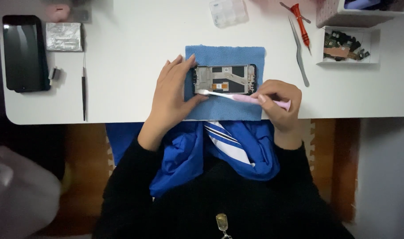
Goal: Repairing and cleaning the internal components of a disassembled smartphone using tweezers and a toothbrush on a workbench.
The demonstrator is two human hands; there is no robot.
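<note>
An opened phone frame [224, 79] with bare circuitry lies on a blue cloth [225, 55] at the front of the white table [131, 48]. My left hand [171, 95] presses flat against the frame's left end, fingers spread, thumb on the cloth below it. My right hand [279, 104] grips a pink toothbrush [244, 98] by its handle. The brush's white head rests on the frame's lower left edge, close to my left thumb.
A dark phone screen [24, 52], a silver foil pack [64, 36] and a thin black tool [83, 86] lie at the left. Tweezers [299, 55], a red screwdriver [301, 24], a clear plastic box [228, 12] and a white tray of parts [347, 45] sit at the right.
</note>
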